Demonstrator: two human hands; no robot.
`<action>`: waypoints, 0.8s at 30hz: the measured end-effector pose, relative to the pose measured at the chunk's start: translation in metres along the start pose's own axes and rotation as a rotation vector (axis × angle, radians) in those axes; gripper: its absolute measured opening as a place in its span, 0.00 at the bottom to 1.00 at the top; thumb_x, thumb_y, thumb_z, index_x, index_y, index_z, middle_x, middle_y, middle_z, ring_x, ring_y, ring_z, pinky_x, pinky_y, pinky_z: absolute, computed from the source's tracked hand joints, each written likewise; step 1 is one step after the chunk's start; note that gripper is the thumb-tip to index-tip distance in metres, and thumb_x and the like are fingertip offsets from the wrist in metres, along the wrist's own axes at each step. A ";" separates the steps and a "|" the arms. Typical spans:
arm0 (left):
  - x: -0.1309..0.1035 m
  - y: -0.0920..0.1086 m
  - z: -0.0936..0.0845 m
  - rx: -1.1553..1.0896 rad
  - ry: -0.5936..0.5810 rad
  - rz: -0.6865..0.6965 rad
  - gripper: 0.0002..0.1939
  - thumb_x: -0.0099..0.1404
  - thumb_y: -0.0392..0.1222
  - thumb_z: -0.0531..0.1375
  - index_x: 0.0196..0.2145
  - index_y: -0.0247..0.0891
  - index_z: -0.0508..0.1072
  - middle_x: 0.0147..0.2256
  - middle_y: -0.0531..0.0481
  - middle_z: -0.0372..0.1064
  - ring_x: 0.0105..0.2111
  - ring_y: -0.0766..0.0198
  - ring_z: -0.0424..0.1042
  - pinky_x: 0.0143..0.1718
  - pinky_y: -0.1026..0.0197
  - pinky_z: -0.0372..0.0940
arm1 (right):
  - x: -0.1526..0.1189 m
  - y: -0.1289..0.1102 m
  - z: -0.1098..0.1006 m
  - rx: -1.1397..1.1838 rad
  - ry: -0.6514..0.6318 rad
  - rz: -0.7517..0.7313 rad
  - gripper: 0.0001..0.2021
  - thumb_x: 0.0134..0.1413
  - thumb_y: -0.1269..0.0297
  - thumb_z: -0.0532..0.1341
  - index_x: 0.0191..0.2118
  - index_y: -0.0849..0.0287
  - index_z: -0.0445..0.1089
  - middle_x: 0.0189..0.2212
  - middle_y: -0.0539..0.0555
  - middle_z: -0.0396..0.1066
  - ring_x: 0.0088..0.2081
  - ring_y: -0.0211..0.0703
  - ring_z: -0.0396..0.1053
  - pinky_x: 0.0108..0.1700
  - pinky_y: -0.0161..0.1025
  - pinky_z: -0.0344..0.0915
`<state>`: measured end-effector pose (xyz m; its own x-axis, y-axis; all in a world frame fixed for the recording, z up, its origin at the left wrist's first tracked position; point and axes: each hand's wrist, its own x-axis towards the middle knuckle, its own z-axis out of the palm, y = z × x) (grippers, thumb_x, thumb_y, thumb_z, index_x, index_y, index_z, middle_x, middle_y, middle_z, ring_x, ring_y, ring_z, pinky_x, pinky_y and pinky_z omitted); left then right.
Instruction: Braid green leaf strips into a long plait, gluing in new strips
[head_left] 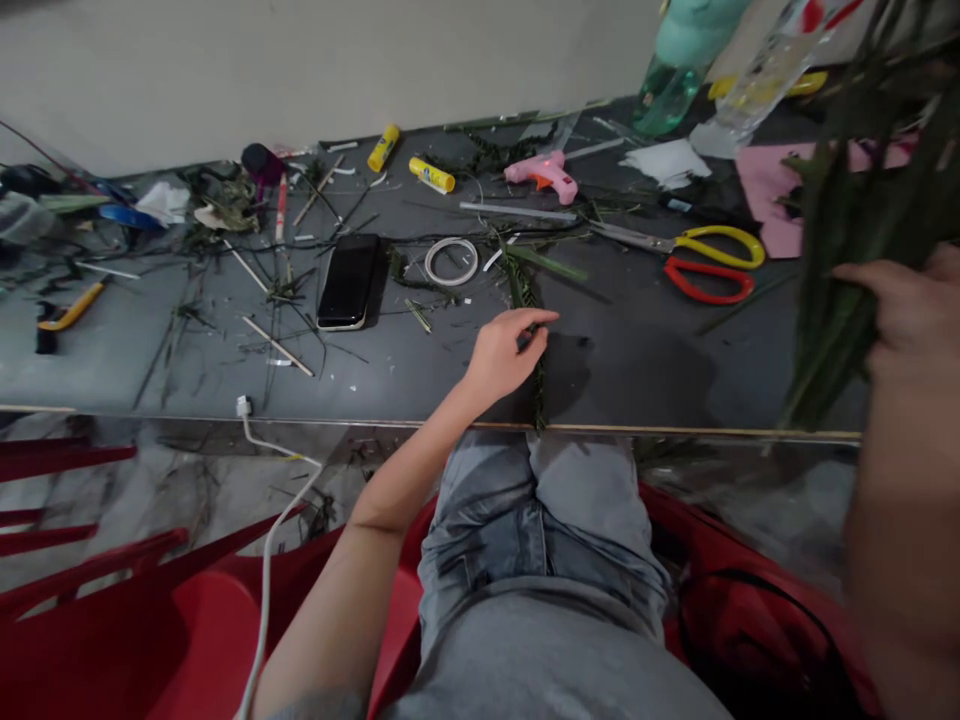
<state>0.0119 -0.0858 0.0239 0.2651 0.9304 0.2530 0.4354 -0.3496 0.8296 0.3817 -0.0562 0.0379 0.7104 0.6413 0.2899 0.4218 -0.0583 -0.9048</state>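
My left hand (506, 352) rests over a narrow green leaf strip with a plaited look (538, 395) near the table's front edge. Its index finger is stretched out and its thumb tip stands a little apart, with the strip passing under the fingers. At the far right, my right hand (904, 300), smeared by motion, is closed around a bundle of long green leaves (840, 290). Yellow-and-red-handled scissors (709, 262) lie between the two hands. Behind my left hand is a loose green leaf piece (551, 262), close to a white ring-shaped roll (451, 261).
Along the grey table (637, 370) lie a phone (349, 282), a pink glue gun (544, 175), yellow glue sticks (431, 175), a yellow cutter (75, 308) and leaf scraps. Bottles (667, 95) stand at the back right. A white cable (266, 560) hangs in front.
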 end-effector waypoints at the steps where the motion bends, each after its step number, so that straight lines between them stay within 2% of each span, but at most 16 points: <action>1: 0.002 0.005 0.006 -0.079 -0.016 -0.058 0.11 0.67 0.36 0.59 0.44 0.39 0.80 0.45 0.45 0.82 0.42 0.63 0.79 0.42 0.61 0.73 | -0.018 -0.018 0.006 0.068 -0.048 0.044 0.10 0.36 0.66 0.77 0.29 0.60 0.81 0.35 0.65 0.81 0.25 0.40 0.74 0.28 0.44 0.68; 2: 0.004 0.010 0.012 -0.170 -0.033 -0.121 0.11 0.68 0.39 0.60 0.45 0.38 0.80 0.44 0.45 0.81 0.40 0.64 0.79 0.39 0.63 0.73 | -0.036 -0.033 0.012 0.079 -0.041 0.071 0.09 0.35 0.69 0.76 0.26 0.61 0.78 0.31 0.63 0.80 0.23 0.38 0.71 0.28 0.44 0.67; 4: 0.011 0.019 0.024 -0.362 -0.075 -0.242 0.13 0.69 0.45 0.61 0.45 0.37 0.80 0.42 0.45 0.81 0.37 0.65 0.78 0.34 0.66 0.71 | -0.069 -0.056 0.023 0.162 -0.123 0.092 0.07 0.35 0.72 0.70 0.24 0.59 0.73 0.27 0.57 0.77 0.23 0.37 0.68 0.29 0.44 0.66; 5: 0.016 0.024 0.030 -0.444 -0.101 -0.293 0.14 0.68 0.48 0.62 0.43 0.37 0.80 0.40 0.45 0.81 0.36 0.66 0.78 0.31 0.67 0.70 | -0.084 -0.063 0.028 0.231 -0.177 0.070 0.07 0.33 0.73 0.68 0.25 0.59 0.72 0.28 0.55 0.77 0.25 0.37 0.68 0.32 0.44 0.67; 8: 0.031 0.032 0.044 -0.596 -0.148 -0.379 0.15 0.68 0.52 0.63 0.41 0.36 0.80 0.38 0.46 0.80 0.34 0.67 0.76 0.28 0.69 0.68 | -0.121 -0.070 0.038 0.340 -0.253 0.046 0.12 0.29 0.70 0.63 0.29 0.58 0.71 0.29 0.54 0.73 0.29 0.41 0.67 0.36 0.45 0.67; 12: 0.044 0.030 0.050 -0.578 -0.101 -0.373 0.12 0.65 0.49 0.66 0.37 0.36 0.79 0.31 0.51 0.76 0.30 0.69 0.73 0.27 0.68 0.66 | -0.153 -0.067 0.046 0.221 -0.400 0.075 0.22 0.31 0.70 0.65 0.40 0.55 0.69 0.35 0.54 0.74 0.33 0.47 0.70 0.40 0.48 0.70; 14: 0.046 0.025 0.049 -0.527 -0.077 -0.319 0.12 0.64 0.49 0.67 0.30 0.36 0.78 0.24 0.54 0.70 0.27 0.70 0.69 0.27 0.67 0.65 | -0.161 -0.064 0.051 0.215 -0.464 0.085 0.26 0.31 0.69 0.66 0.44 0.54 0.68 0.39 0.55 0.75 0.36 0.50 0.73 0.43 0.50 0.72; 16: 0.045 0.020 0.045 -0.531 -0.095 -0.294 0.16 0.65 0.49 0.66 0.24 0.36 0.76 0.21 0.56 0.66 0.24 0.71 0.66 0.27 0.66 0.66 | -0.161 -0.062 0.057 0.294 -0.532 0.157 0.22 0.34 0.64 0.67 0.42 0.54 0.69 0.38 0.56 0.77 0.38 0.52 0.75 0.43 0.52 0.74; 18: 0.042 0.017 0.040 -0.574 -0.158 -0.307 0.17 0.64 0.51 0.66 0.24 0.36 0.76 0.21 0.57 0.66 0.24 0.72 0.65 0.27 0.66 0.67 | -0.158 -0.059 0.064 0.385 -0.598 0.267 0.17 0.39 0.56 0.69 0.37 0.54 0.70 0.36 0.56 0.77 0.38 0.53 0.77 0.42 0.53 0.76; 21: 0.037 0.016 0.035 -0.595 -0.276 -0.310 0.20 0.58 0.55 0.70 0.23 0.35 0.76 0.21 0.57 0.65 0.23 0.73 0.64 0.26 0.67 0.68 | -0.152 -0.055 0.076 0.404 -0.605 0.372 0.19 0.37 0.51 0.73 0.32 0.55 0.70 0.30 0.55 0.75 0.34 0.54 0.76 0.35 0.52 0.76; 24: 0.034 0.016 0.032 -0.629 -0.332 -0.358 0.19 0.59 0.53 0.69 0.22 0.35 0.76 0.22 0.56 0.67 0.24 0.73 0.65 0.25 0.68 0.68 | -0.150 -0.054 0.083 0.405 -0.580 0.364 0.18 0.37 0.51 0.74 0.29 0.55 0.69 0.28 0.54 0.74 0.32 0.52 0.75 0.33 0.50 0.74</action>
<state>0.0557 -0.0629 0.0298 0.4863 0.8587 -0.1614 0.0014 0.1840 0.9829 0.2054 -0.0856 0.0174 0.3104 0.9381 -0.1540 -0.0972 -0.1298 -0.9868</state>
